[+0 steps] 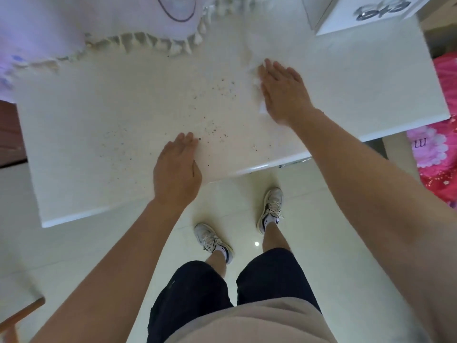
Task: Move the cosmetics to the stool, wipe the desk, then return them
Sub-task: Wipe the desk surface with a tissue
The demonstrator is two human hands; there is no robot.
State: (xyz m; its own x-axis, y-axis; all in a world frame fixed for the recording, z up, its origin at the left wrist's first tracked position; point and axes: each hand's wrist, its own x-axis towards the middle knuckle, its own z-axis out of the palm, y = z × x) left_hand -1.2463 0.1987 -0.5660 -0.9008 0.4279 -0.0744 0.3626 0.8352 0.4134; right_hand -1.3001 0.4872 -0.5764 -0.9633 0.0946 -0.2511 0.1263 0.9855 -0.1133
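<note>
Wood edges a pale corner (23, 309) at the far lower left, perhaps the stool, though too little of it shows to tell; no cosmetics are in view anywhere, so I judge them already moved off and the wiping step to be the one in hand; a lavender fringed cloth (74, 28) lies over the far left of the white desk (99, 107), its tassels hanging onto the top, probably left in place because only the bare part needs cleaning; the left hand (176, 169) lies flat near the front edge, fingers straight and together, holding nothing, most likely planted there to steady the body while the other arm reaches; dark specks (217, 90) are scattered over the middle of the top between the two hands, so this stretch is not yet clean; the right hand (282, 90) is further in and to the right, palm down with fingers stretched out and close together, pressing a white wipe (262, 109) against the surface rather than gripping it, only its edges peeping out beside the hand; flat pressure of that kind suits dragging the wipe across the grit; a white box (358, 18) stands at the far right corner of the desk, well clear of the hand; pink flowered fabric (442, 149) shows beyond the desk's right end.
</note>
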